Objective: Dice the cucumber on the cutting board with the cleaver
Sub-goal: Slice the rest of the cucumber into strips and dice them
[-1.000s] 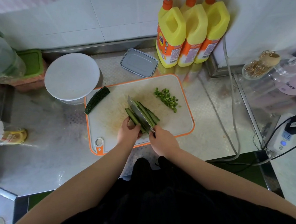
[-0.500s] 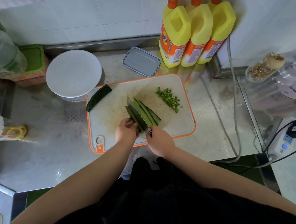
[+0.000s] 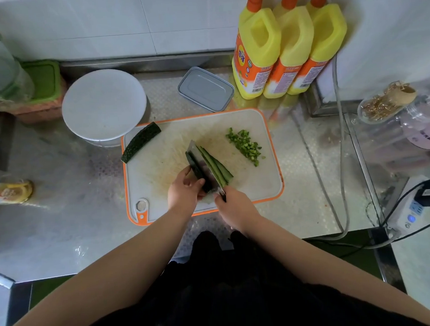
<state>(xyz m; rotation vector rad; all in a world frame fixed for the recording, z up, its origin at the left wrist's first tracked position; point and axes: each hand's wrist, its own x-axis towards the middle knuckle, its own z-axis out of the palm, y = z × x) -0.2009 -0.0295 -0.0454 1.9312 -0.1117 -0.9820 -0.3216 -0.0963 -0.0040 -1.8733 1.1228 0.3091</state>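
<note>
A white cutting board with an orange rim (image 3: 161,212) lies on the steel counter. Several long cucumber strips (image 3: 218,166) lie in its middle. The cleaver (image 3: 200,158) stands edge-down lengthwise among them, with a dark strip on its left side. My right hand (image 3: 233,207) grips the cleaver's handle at the board's near edge. My left hand (image 3: 184,190) holds the near end of the left strip, fingers curled against it. A heap of diced cucumber (image 3: 244,145) sits at the board's right. An uncut cucumber piece (image 3: 140,141) lies on the far left corner.
A white round lid on a container (image 3: 103,104) stands behind the board's left corner. A grey rectangular lid (image 3: 205,88) lies behind the board. Three yellow bottles (image 3: 287,50) stand at the back right. A power strip and cables (image 3: 413,211) are at the right.
The hands, the cleaver and the strips have stayed in nearly the same place on the board; only the camera has shifted slightly.
</note>
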